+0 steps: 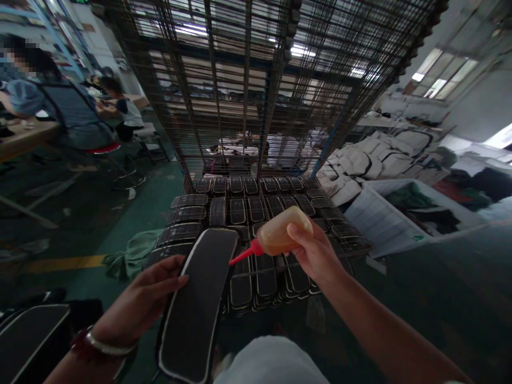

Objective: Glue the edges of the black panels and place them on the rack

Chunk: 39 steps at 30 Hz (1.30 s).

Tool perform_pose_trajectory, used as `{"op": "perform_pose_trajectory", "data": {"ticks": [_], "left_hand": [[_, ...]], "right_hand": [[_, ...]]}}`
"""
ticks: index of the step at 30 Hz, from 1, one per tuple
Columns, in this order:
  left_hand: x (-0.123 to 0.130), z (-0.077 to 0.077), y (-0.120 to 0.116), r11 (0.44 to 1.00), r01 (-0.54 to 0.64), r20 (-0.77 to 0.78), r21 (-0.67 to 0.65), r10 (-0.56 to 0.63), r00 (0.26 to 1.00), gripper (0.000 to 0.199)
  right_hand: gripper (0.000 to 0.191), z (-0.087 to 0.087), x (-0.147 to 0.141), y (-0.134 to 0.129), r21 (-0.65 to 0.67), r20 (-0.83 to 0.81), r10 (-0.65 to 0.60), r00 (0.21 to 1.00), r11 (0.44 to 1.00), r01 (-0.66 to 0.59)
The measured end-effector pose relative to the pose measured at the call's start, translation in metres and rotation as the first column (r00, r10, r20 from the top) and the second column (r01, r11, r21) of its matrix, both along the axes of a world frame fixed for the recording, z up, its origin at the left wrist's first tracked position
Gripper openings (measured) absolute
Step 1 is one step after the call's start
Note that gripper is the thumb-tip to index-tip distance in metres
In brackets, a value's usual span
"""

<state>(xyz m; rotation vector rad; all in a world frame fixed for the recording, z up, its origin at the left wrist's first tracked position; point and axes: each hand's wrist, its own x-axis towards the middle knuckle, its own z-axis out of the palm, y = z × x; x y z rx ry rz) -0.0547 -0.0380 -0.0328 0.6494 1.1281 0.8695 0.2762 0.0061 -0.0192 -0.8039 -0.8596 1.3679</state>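
My left hand [160, 285] grips the left edge of a long dark panel [200, 304] with rounded corners and a pale line around its rim. The thumb lies on the panel's face and the panel is tilted toward me. In my right hand [310, 248] is a squeeze bottle [282, 230] of amber liquid, held on its side. Its red nozzle [245, 253] points down and left, with the tip at the panel's right edge. Whether the tip touches the edge I cannot tell.
A wire rack [256, 90] rises ahead, its lower shelf carrying many similar dark panels [241, 290]. A white bin [372, 213] of cloth stands right, near stacked pale pieces [372, 154]. Another dark panel [30, 341] lies lower left. Two people [76, 106] sit at tables left; green cloth [134, 253] lies on the floor.
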Motion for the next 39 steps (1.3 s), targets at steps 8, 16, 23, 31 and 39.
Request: {"op": "perform_pose_trajectory", "data": {"ticks": [8,16,23,31,39], "left_hand": [[0.013,0.007,0.001,0.987,-0.160,-0.012,-0.025,0.160,0.987,0.048],[0.017,0.007,0.003,0.975,-0.211,-0.017,-0.063,0.210,0.978,0.031],[0.013,0.006,0.004,0.971,-0.233,-0.044,-0.048,0.231,0.972,0.026],[0.004,0.002,0.011,0.939,-0.338,-0.053,-0.056,0.336,0.940,0.021],[0.002,0.000,0.009,0.821,-0.531,0.027,-0.209,0.548,0.836,0.023]], "right_hand": [[0.045,-0.003,-0.006,-0.023,0.004,0.030,0.076,0.997,0.997,-0.076],[0.053,-0.012,-0.007,-0.043,0.027,0.099,0.152,0.983,0.987,-0.156],[0.064,-0.023,-0.004,-0.056,0.079,0.182,0.285,0.941,0.950,-0.303],[0.063,-0.019,-0.013,-0.061,0.086,0.119,0.353,0.928,0.928,-0.363],[0.067,-0.022,-0.018,-0.051,0.070,0.106,0.128,0.986,0.988,-0.136]]}}
